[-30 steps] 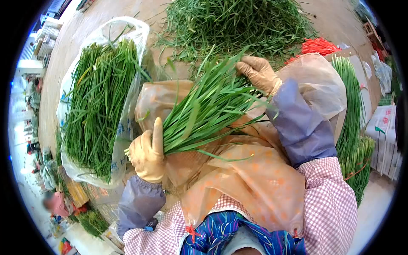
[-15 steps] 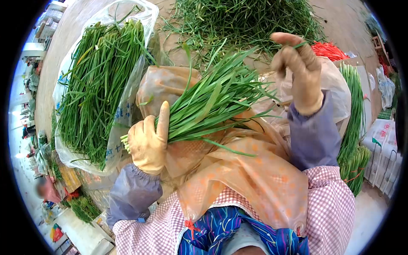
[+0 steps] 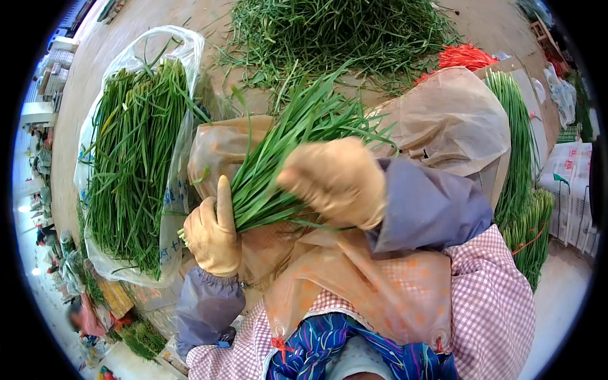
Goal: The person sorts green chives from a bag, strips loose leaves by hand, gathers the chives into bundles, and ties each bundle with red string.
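1. Holding a bunch of garlic chives (image 3: 304,123) slantwise above a translucent plastic apron (image 3: 380,266), with pale stem ends (image 3: 182,235) at lower left and leaves fanned toward upper right.
2. Gripping just above those stem ends with the gloved left hand (image 3: 214,235), closed around the bunch except for one straightened digit.
3. Reaching across the leaves with the gloved right hand (image 3: 339,180), blurred and partly curled; cannot tell whether gripping any leaves.
4. Wearing grey-purple sleeve covers (image 3: 437,202) over checked sleeves (image 3: 487,278).
5. Near the left hand, packed upright in a clear plastic bag (image 3: 171,256): more garlic chives (image 3: 136,171).
6. Farther ahead, heaped on the floor (image 3: 212,35): loose green leaves (image 3: 342,38), with red strips (image 3: 465,56) beside them.
7. Along the right side: bundled chives (image 3: 516,149), then white crates (image 3: 570,190).
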### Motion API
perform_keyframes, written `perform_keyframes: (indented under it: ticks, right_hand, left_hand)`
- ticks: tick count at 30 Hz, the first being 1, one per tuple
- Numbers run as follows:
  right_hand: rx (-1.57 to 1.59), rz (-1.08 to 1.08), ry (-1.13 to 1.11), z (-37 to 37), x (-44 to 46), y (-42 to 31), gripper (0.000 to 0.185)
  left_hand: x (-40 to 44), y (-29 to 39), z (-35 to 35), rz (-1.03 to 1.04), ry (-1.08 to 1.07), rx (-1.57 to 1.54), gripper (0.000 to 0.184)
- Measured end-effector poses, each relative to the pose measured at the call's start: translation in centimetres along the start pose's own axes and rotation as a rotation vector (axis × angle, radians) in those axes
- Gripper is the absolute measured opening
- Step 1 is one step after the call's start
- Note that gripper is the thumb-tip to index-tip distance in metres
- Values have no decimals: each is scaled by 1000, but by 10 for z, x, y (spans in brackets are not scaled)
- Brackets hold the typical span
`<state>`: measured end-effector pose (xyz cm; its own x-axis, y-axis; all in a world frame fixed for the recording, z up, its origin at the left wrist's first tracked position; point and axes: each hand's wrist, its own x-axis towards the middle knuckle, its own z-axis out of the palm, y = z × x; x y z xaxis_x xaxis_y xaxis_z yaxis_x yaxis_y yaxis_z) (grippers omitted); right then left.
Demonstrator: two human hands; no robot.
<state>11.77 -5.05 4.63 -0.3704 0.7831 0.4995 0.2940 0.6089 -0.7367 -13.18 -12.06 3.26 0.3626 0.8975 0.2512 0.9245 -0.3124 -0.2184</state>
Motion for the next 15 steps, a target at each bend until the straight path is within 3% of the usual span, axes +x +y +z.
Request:
perform_keyframes:
  ticks: [2, 4, 6, 10, 12, 13, 15]
  right_hand:
    - [105, 55, 281, -19, -3, 15, 14]
    - [195, 186, 378, -40, -9, 21, 19]
    - [269, 413, 291, -64, -8, 8, 27]
    - [-96, 2, -275, -31, 0, -16, 32]
    - [-261, -55, -460, -10, 7, -22, 34]
    - [-325, -8, -509, 4, 7, -17, 34]
    - [-383, -291, -274, 19, -2, -5, 27]
  left_hand:
    - [1, 0, 0, -8, -9, -12, 70]
    - [0, 1, -2, -19, -22, -29, 71]
    - [2, 1, -4, -12, -34, -50, 72]
    - [6, 3, -6, 13, -64, -31, 74]
    - [7, 6, -8, -6, -50, -9, 71]
    - [7, 7, -7, -13, -42, 0, 70]
    - [4, 5, -5, -12, -32, 0, 70]
